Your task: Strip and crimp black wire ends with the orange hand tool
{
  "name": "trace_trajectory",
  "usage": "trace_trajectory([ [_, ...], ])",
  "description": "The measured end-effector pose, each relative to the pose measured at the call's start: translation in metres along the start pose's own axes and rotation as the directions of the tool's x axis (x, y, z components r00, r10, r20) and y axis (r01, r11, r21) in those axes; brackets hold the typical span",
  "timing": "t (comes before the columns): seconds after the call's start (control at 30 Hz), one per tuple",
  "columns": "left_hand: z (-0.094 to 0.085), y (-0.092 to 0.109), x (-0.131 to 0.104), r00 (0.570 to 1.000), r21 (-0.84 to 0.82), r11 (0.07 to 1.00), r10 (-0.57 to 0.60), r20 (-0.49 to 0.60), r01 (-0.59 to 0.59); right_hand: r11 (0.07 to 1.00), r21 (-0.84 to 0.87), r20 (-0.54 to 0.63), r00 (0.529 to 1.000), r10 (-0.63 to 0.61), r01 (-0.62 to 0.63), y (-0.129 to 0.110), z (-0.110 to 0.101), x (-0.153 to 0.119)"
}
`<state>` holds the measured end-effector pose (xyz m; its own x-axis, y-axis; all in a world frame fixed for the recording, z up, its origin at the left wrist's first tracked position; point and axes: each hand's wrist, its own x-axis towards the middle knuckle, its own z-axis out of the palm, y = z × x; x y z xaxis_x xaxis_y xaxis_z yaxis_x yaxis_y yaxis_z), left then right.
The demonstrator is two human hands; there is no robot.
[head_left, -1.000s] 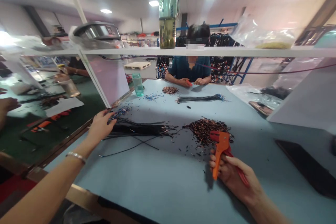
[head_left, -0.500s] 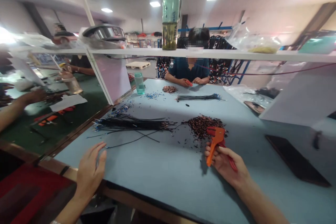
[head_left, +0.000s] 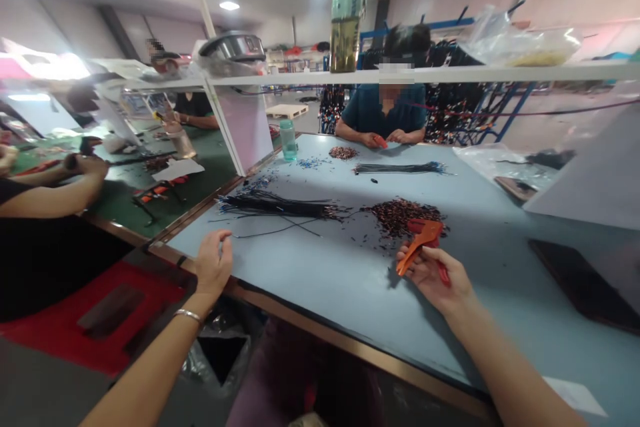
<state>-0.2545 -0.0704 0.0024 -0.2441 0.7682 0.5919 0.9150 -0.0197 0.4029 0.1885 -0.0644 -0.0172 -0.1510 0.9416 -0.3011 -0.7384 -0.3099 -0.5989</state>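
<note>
My right hand (head_left: 435, 277) is closed around an orange and red wire stripper (head_left: 423, 240), its head over the near edge of a pile of small brown and black pieces (head_left: 400, 215). Resting at the table's left front edge is my left hand (head_left: 215, 260), palm inward, fingers loosely bent with a gap to the thumb. Just past its fingertips lies the end of a single black wire (head_left: 270, 235); I cannot tell whether they touch. Beyond it stretches a bundle of black wires (head_left: 285, 205) with blue tips on the left and coppery ends on the right.
Across the blue-grey table (head_left: 320, 280) a co-worker (head_left: 385, 113) holds a red tool beside a second wire bundle (head_left: 400, 168). A green bottle (head_left: 289, 140) stands at the left. A dark flat slab (head_left: 580, 280) lies right. A shelf (head_left: 300, 79) spans above.
The view has tilted down and swung left, so the table sits higher and further right. My left hand's fingers are more bent. My right hand keeps the wire stripper, now turned somewhat flatter.
</note>
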Motion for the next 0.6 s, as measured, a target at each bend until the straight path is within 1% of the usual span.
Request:
trace_trajectory([
  [0.2,0.006,-0.003,-0.001,0.996,0.01,0.998,-0.057,-0.075,0.057,1.0,0.012,-0.011,1.0,-0.004,0.004,0.0,-0.003,0.003],
  [0.33,0.009,-0.003,-0.003,0.991,0.029,0.996,-0.084,-0.1,0.087,1.0,0.022,-0.024,1.0,0.005,-0.005,-0.002,-0.006,0.004],
  [0.5,0.01,-0.001,-0.005,0.992,0.066,0.993,-0.097,-0.083,0.103,0.998,0.065,-0.07,0.997,0.03,-0.025,-0.004,-0.009,0.004],
  [0.6,0.011,0.0,-0.005,0.994,0.097,0.99,-0.097,-0.053,0.102,0.999,0.049,-0.085,0.996,0.022,-0.018,-0.004,-0.008,0.003],
])
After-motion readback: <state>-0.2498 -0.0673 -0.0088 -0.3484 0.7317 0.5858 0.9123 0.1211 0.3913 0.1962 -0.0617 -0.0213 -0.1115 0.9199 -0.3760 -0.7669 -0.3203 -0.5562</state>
